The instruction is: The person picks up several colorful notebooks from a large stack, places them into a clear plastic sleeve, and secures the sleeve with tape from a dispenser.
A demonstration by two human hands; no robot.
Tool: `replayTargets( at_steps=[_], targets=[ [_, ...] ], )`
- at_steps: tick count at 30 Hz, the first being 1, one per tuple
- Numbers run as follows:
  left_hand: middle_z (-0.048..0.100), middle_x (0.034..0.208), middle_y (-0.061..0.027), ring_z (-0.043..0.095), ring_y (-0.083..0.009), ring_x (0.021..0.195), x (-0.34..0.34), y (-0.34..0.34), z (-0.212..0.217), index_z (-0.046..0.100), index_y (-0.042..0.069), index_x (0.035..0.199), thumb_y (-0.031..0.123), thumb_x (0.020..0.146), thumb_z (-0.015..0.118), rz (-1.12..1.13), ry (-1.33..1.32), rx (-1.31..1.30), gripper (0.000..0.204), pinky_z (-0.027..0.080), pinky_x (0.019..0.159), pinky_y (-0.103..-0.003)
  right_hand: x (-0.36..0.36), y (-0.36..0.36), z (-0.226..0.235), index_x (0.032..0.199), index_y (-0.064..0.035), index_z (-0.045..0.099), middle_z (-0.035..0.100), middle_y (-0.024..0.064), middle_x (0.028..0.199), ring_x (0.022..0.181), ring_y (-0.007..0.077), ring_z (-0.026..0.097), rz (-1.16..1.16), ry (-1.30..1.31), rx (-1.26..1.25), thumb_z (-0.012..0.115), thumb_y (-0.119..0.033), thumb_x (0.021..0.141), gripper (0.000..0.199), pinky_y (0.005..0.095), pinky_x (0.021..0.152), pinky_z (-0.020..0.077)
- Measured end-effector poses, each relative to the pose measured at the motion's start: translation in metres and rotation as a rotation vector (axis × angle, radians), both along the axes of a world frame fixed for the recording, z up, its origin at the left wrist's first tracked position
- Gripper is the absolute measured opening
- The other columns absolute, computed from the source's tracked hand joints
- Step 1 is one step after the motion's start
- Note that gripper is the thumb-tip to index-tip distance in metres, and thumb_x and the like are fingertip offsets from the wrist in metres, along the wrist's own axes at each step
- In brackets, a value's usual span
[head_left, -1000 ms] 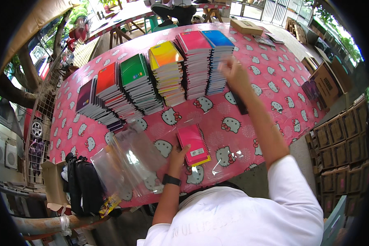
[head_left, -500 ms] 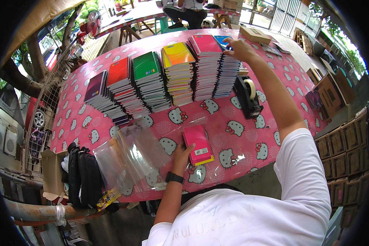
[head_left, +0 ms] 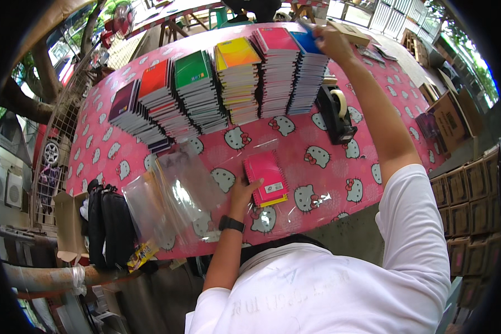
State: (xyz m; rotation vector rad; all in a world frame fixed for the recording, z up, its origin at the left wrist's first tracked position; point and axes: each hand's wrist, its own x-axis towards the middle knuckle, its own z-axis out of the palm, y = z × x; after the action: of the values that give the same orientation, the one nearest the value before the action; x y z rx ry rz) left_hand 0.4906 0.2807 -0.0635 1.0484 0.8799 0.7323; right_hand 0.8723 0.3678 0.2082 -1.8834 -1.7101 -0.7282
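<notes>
My left hand (head_left: 242, 195), with a dark watch at the wrist, grips the left side of a pink spiral notebook (head_left: 266, 175), thumb on its cover. A yellow notebook (head_left: 282, 199) peeks out beneath it. At the far end, my right hand (head_left: 332, 43) is closed on a blue notebook (head_left: 305, 28), tilted up from the top of the blue stack (head_left: 306, 83). To the left of that stand the pink stack (head_left: 276, 78), yellow stack (head_left: 238, 83), green stack (head_left: 197, 83), red stack (head_left: 164, 94) and purple stack (head_left: 133, 114).
Transparent plastic sleeves (head_left: 178, 195) lie left of my left hand. A black tape dispenser (head_left: 335, 117) stands right of the blue stack. A black bag (head_left: 108, 225) sits at the table's near left edge, and a flat cardboard box (head_left: 349, 34) lies at the far right.
My right hand has closed on the top blue notebook and raised its edge. The whole view has shifted, so the table appears higher. My left hand stays on the pink notebook.
</notes>
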Motion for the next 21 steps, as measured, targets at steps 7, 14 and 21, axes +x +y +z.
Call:
replayTargets(
  at_steps=[7, 14, 21],
  targets=[
    [0.059, 0.104, -0.0161, 0.059, -0.0194, 0.089, -0.008, -0.001, 0.011, 0.048, -0.008, 0.114, 0.035, 0.078, 0.070, 0.042, -0.048, -0.172, 0.061, 0.048, 0.078, -0.030, -0.090, -0.127, -0.090, 0.093, -0.0074, 0.048, 0.058, 0.0094, 0.089, 0.075, 0.0146, 0.059, 0.679, 1.920, 0.138, 0.060, -0.018, 0.083, 0.019, 0.0250, 0.063, 0.0490],
    [0.057, 0.106, -0.0146, 0.057, -0.0185, 0.093, -0.007, -0.001, 0.019, 0.048, -0.003, 0.113, 0.023, 0.075, 0.073, -0.006, -0.031, -0.050, 0.053, 0.048, 0.079, -0.031, -0.242, -0.198, -0.207, 0.109, -0.0046, 0.043, 0.050, 0.0100, 0.101, 0.100, 0.0219, 0.049, 0.052, 0.945, -0.350, 0.072, -0.003, 0.066, 0.052, 0.0347, 0.084, 0.0415],
    [0.046, 0.122, -0.0132, 0.047, -0.0218, 0.112, -0.014, -0.031, 0.068, 0.030, 0.006, 0.130, 0.003, 0.061, 0.079, -0.179, -0.077, 0.354, 0.084, 0.042, 0.093, -0.035, -0.208, -0.193, -0.202, 0.140, -0.0055, 0.022, 0.034, 0.0134, 0.137, 0.130, 0.0241, 0.029, 0.664, 1.609, -0.422, 0.066, 0.006, 0.061, 0.091, 0.0336, 0.107, 0.0216]
  ],
)
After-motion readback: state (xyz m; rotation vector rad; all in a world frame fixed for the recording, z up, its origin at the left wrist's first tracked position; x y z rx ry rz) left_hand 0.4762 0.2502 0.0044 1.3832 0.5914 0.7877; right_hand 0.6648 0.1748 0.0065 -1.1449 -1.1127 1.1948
